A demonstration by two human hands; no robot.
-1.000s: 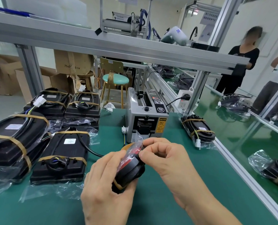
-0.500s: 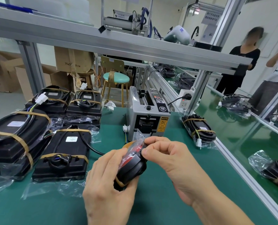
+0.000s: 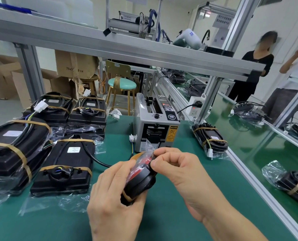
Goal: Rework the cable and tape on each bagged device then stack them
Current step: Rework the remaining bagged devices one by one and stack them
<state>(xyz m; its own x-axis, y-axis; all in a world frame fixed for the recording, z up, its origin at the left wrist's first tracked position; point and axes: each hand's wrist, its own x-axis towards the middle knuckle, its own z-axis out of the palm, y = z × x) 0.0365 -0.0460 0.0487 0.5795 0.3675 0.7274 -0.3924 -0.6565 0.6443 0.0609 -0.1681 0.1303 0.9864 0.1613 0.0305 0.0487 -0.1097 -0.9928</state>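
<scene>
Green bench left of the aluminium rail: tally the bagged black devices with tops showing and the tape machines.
Bagged black taped devices lying flat: 5
Bagged black device gripped by left hand and right hand: 1
Grey tape dispenser machine: 1
Total: 7

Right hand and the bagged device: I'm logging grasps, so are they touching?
Touching. The head view shows the right hand pinching the plastic at the top of the bagged device, which the left hand grips.
</scene>
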